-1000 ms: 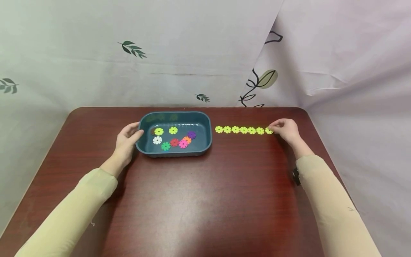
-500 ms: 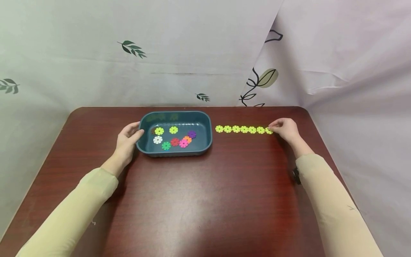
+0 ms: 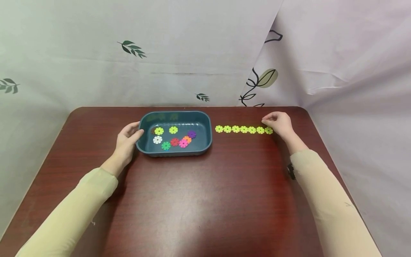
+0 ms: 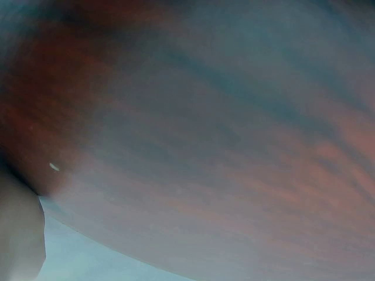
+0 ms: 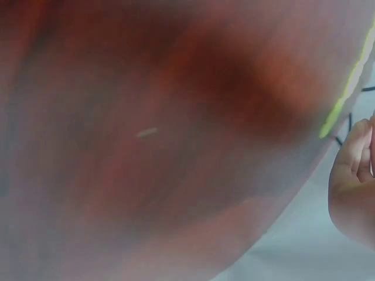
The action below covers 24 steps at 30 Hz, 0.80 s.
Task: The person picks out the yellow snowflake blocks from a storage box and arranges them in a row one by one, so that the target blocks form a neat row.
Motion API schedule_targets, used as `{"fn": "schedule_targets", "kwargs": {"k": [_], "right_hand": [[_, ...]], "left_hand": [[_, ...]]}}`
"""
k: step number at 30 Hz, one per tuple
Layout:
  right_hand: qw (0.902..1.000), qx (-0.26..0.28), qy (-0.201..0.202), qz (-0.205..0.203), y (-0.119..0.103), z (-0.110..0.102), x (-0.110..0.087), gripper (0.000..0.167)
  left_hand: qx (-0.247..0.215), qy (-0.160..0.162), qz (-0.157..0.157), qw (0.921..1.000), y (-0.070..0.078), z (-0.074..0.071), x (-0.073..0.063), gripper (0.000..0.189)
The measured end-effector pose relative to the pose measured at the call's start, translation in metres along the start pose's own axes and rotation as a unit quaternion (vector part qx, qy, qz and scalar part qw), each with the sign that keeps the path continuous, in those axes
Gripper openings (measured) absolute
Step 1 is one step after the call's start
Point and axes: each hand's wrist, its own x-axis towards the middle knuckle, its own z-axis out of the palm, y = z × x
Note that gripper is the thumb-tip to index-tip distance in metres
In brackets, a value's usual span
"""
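Note:
In the head view my left hand (image 3: 124,142) holds the left rim of a dark blue-grey plastic tub (image 3: 174,154), thumb over the edge. Inside lie snowflake-shaped building discs: a white disc (image 3: 157,140), a green disc (image 3: 166,146), a pink disc (image 3: 183,143), a purple disc (image 3: 191,134), yellow ones and others. To the tub's right, several yellow discs form a straight row (image 3: 244,129) on the table. My right hand (image 3: 280,124) hovers just behind the row's right end, fingers loosely bent, with nothing visible between them. The left wrist view shows only a sliver of hand (image 4: 20,231).
The dark red wooden table (image 3: 205,200) has rounded far corners. A pale cloth with leaf prints (image 3: 192,53) hangs behind it and on the right side. The right wrist view catches the yellow row (image 5: 345,93) edge-on near the table's edge.
My right hand has let go of the rightmost yellow disc and moved a little back and left, away from it. The left hand and the tub stay as they were.

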Motion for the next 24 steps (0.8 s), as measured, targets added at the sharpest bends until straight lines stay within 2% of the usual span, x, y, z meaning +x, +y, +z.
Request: {"fn": "schedule_targets", "kwargs": {"k": [12, 24], "right_hand": [[0.9986, 0.034, -0.031, -0.026, -0.056, 0.030, 0.020, 0.022], [0.9923, 0.093, -0.062, -0.055, -0.115, 0.067, 0.022, 0.018]], "left_hand": [[0.004, 0.001, -0.003, 1.0000, 0.000, 0.000, -0.001, 0.022], [0.009, 0.003, -0.004, 0.9999, -0.001, 0.001, 0.000, 0.021]]}}
